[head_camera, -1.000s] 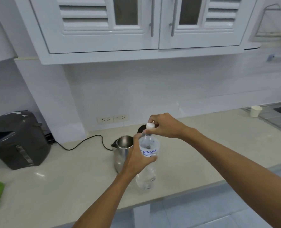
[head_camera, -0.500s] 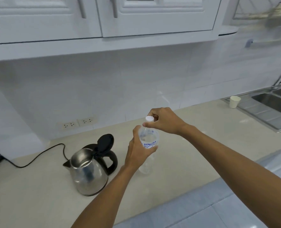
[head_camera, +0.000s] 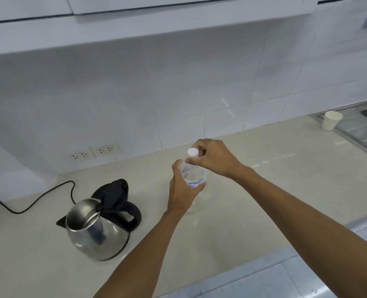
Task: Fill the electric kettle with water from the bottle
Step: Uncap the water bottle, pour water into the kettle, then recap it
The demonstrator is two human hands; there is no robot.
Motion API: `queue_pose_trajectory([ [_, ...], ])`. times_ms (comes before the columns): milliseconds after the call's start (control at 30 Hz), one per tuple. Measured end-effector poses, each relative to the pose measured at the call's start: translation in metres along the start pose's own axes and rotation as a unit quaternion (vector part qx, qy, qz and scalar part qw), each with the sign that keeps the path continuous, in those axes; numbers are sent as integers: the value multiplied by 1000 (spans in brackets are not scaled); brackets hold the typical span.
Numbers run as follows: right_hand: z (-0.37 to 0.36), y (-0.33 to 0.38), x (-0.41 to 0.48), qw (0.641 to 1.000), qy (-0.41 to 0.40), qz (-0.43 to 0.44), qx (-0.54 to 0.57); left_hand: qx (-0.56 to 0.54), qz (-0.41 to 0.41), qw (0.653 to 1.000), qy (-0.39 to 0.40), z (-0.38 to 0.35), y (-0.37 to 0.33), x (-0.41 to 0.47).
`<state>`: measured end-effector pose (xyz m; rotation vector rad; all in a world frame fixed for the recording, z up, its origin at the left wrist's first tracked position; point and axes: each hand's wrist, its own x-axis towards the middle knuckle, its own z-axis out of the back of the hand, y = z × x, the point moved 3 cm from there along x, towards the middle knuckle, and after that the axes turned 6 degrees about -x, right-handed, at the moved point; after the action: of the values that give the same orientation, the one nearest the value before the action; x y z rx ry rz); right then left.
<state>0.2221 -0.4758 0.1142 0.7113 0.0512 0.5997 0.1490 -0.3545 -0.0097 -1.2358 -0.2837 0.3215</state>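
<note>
A clear plastic water bottle [head_camera: 196, 179] with a blue-lettered label stands upright on the beige counter [head_camera: 264, 190]. My left hand [head_camera: 181, 190] wraps around its body. My right hand [head_camera: 214, 158] pinches the white cap [head_camera: 192, 152] on its neck between thumb and fingers. The steel electric kettle [head_camera: 96, 229] sits to the left of the bottle, its black lid [head_camera: 113, 195] flipped up and its mouth open. Its black handle faces the bottle.
A black power cord [head_camera: 47, 196] runs from the kettle leftward along the counter. Two wall sockets [head_camera: 95, 152] sit in the white tiled wall behind. A white paper cup [head_camera: 331, 120] stands far right beside the steel sink edge [head_camera: 361, 130]. White cabinets hang overhead.
The view has swung right and down, so the kettle now appears left of the bottle. Both hands have stayed on the bottle and its cap.
</note>
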Motion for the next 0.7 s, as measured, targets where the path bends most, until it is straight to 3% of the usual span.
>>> queue_pose_trajectory([
  [333, -21, -9, -7, 998, -58, -12, -23, 3, 13, 1000, 26, 4, 4, 3],
  [700, -18, 26, -37, 994, -55, -65, -61, 77, -24, 994, 77, 51, -8, -27],
])
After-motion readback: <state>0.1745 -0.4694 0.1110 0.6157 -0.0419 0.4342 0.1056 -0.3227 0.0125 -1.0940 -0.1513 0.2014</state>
